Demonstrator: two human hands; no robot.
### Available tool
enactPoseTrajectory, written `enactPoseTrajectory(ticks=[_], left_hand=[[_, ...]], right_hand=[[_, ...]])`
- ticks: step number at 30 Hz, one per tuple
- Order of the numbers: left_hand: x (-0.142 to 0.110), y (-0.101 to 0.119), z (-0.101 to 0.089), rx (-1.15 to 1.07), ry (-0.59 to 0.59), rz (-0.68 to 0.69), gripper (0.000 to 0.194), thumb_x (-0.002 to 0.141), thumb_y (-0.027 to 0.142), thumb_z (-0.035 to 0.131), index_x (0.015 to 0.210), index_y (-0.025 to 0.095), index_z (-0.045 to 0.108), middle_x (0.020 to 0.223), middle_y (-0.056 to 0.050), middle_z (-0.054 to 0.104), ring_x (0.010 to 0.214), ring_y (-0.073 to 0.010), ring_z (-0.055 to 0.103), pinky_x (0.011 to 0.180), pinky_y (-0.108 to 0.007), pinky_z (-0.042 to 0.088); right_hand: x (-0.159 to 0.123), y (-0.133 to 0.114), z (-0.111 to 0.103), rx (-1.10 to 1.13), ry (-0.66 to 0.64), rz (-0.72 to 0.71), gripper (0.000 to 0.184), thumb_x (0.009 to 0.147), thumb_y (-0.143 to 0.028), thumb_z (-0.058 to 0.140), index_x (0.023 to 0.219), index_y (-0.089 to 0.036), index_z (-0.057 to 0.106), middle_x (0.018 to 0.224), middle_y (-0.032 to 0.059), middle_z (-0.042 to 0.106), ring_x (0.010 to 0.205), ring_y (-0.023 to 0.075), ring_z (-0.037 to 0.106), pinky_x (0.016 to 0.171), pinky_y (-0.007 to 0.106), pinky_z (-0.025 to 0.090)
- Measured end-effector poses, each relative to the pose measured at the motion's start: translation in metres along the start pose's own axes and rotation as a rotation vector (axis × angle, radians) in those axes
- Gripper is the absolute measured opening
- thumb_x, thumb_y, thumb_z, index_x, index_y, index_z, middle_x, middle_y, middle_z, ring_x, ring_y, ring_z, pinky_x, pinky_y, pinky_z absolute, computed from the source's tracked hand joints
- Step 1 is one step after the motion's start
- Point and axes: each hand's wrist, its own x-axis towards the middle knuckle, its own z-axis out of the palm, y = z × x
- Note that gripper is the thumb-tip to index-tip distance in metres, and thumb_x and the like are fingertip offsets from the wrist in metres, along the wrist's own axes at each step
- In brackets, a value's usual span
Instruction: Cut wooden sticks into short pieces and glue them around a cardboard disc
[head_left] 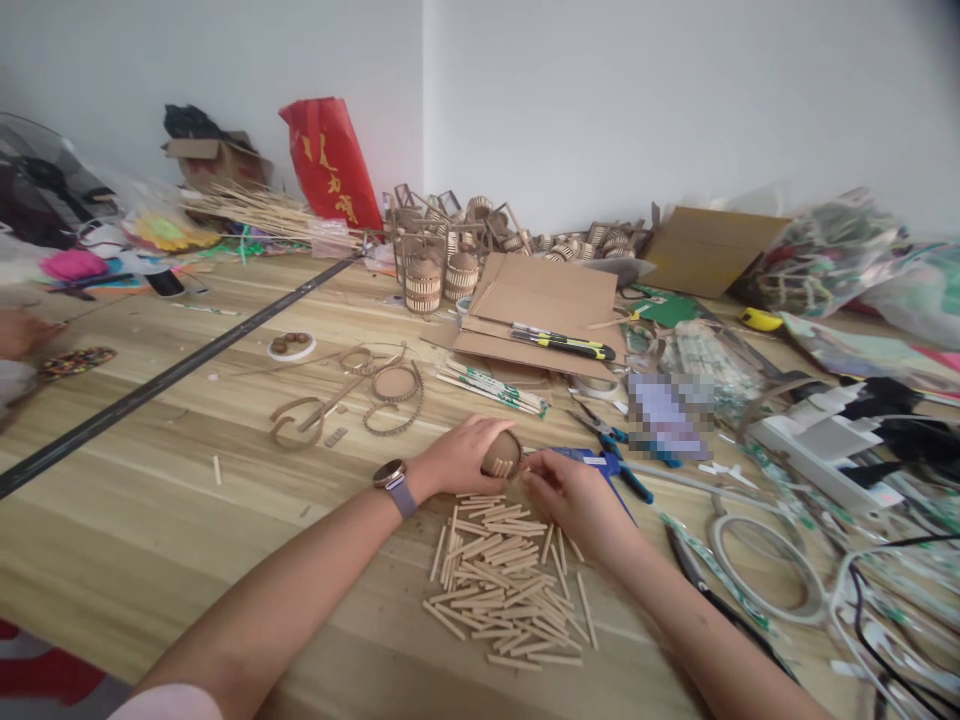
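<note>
My left hand (469, 452), with a watch on the wrist, is closed around a small round brown cardboard piece (504, 445). Several short wooden sticks stand in a row along its inside edge. Close to the right side of that piece, my right hand (570, 490) has thumb and fingertips pinched together; whatever is between them is too small or hidden to make out. Just below both hands a loose pile of short wooden sticks (510, 590) lies on the wooden table (300, 560).
Pliers (611, 440), tape rolls (765, 565) and a white power strip (825, 460) crowd the right. Beyond lie cardboard strips (394, 385), flat cardboard (540, 295) with a utility knife (570, 345), and small stick baskets (424, 280). Another person's hand (26, 330) shows at far left.
</note>
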Motion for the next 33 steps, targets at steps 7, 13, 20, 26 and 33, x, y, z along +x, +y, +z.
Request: enactPoseTrajectory(ticks=[7, 13, 20, 26, 33], left_hand=[[0.001, -0.001, 0.000, -0.011, 0.001, 0.001, 0.080, 0.063, 0.026, 0.076, 0.133, 0.014, 0.039, 0.131, -0.015, 0.051, 0.124, -0.0305, 0.044, 0.104, -0.044, 0.040], [0.001, 0.000, -0.001, -0.018, -0.009, -0.001, 0.080, 0.064, 0.027, 0.077, 0.133, 0.014, 0.039, 0.131, -0.016, 0.051, 0.124, -0.0307, 0.044, 0.104, -0.044, 0.040], [0.001, 0.000, 0.000, -0.024, 0.005, 0.005, 0.077, 0.066, 0.032, 0.076, 0.132, 0.014, 0.040, 0.131, -0.016, 0.051, 0.125, -0.0307, 0.044, 0.104, -0.045, 0.040], [0.001, 0.002, -0.001, -0.025, 0.004, 0.004, 0.077, 0.064, 0.026, 0.076, 0.131, 0.012, 0.042, 0.129, -0.017, 0.053, 0.125, -0.0308, 0.044, 0.104, -0.044, 0.041], [0.002, 0.003, -0.002, -0.031, 0.004, 0.007, 0.074, 0.063, 0.026, 0.075, 0.129, 0.011, 0.045, 0.127, -0.016, 0.054, 0.123, -0.0307, 0.046, 0.103, -0.044, 0.041]], right_hand=[[0.009, 0.004, 0.009, -0.082, 0.014, -0.052, 0.019, 0.083, -0.020, 0.043, 0.081, -0.019, 0.062, 0.074, 0.0037, 0.069, 0.067, 0.0184, 0.062, 0.060, 0.026, 0.041], [0.011, 0.007, 0.014, -0.108, 0.019, -0.078, 0.017, 0.084, -0.017, 0.045, 0.082, -0.019, 0.062, 0.079, 0.0058, 0.069, 0.074, 0.0202, 0.063, 0.065, 0.027, 0.042], [0.011, 0.009, 0.020, -0.106, 0.055, -0.113, 0.016, 0.085, -0.015, 0.044, 0.082, -0.019, 0.059, 0.077, 0.0051, 0.067, 0.072, 0.0197, 0.062, 0.064, 0.027, 0.042], [0.010, 0.012, 0.024, -0.105, 0.096, -0.153, 0.016, 0.085, -0.012, 0.043, 0.080, -0.020, 0.056, 0.076, 0.0046, 0.066, 0.070, 0.0185, 0.061, 0.063, 0.027, 0.043], [0.011, 0.014, 0.027, -0.098, 0.138, -0.207, 0.016, 0.087, -0.013, 0.042, 0.079, -0.020, 0.055, 0.076, 0.0049, 0.065, 0.072, 0.0189, 0.061, 0.065, 0.028, 0.045]])
